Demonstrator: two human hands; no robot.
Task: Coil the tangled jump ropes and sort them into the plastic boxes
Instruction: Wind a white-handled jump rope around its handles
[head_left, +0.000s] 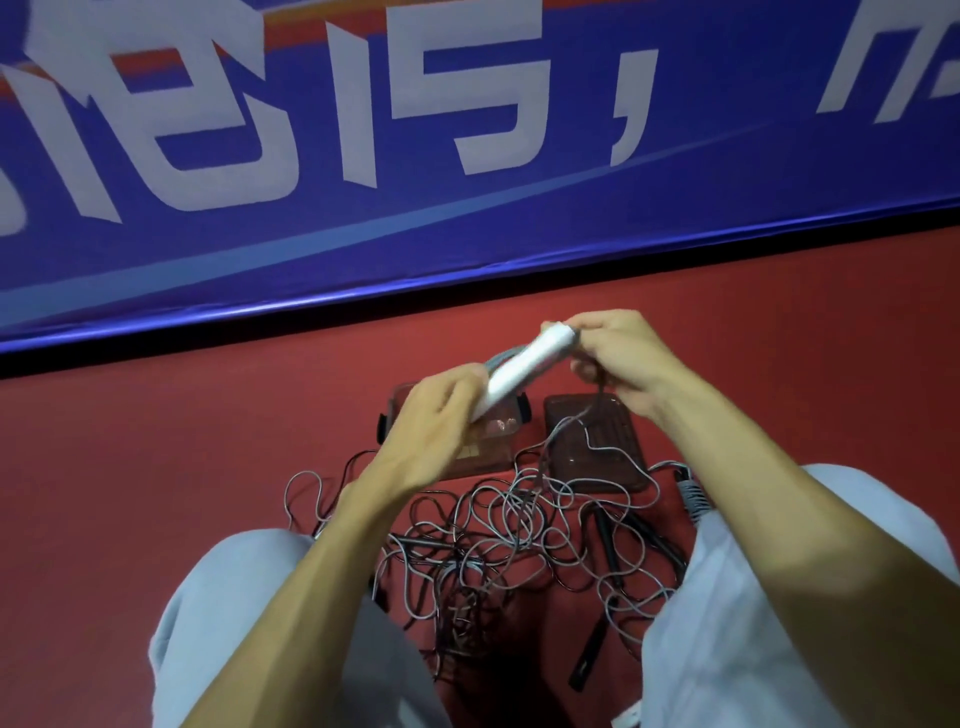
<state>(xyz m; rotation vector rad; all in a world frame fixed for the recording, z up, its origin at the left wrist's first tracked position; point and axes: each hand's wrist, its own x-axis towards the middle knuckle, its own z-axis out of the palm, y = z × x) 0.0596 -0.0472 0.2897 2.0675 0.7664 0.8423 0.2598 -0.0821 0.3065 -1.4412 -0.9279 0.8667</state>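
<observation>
- Two hands hold one pale silver-white cylindrical jump-rope handle (519, 371) up above the red floor (156, 467), tilted, upper end to the right
- left hand (441, 415): fingers curled round the handle's lower end, gripping it; a few grey cord strands lie along the handle just by this hand
- right hand (618, 358): fingertips pinch the handle's upper end; thin cord hangs from under this hand down toward the pile
- tangle of thin grey and black jump-rope cords (493, 530): loose on the floor btwn the knees, loops overlapping, not coiled
- clear plastic box w/ black side clips (498, 452): on the floor beyond the tangle, partly hidden by the left hand; can't tell what's inside
- second clear plastic box (597, 447): just right of the first; one grey cord lies across it
- black stick handles (602, 535): in the right part of the tangle; one more lies nearer the camera
- grey ribbed handle (691, 493): at the pile's right edge, against the right knee
- light grey trouser legs (234, 597): either side of the pile
- blue banner w/ big white characters (467, 208): behind, along the floor's far edge
</observation>
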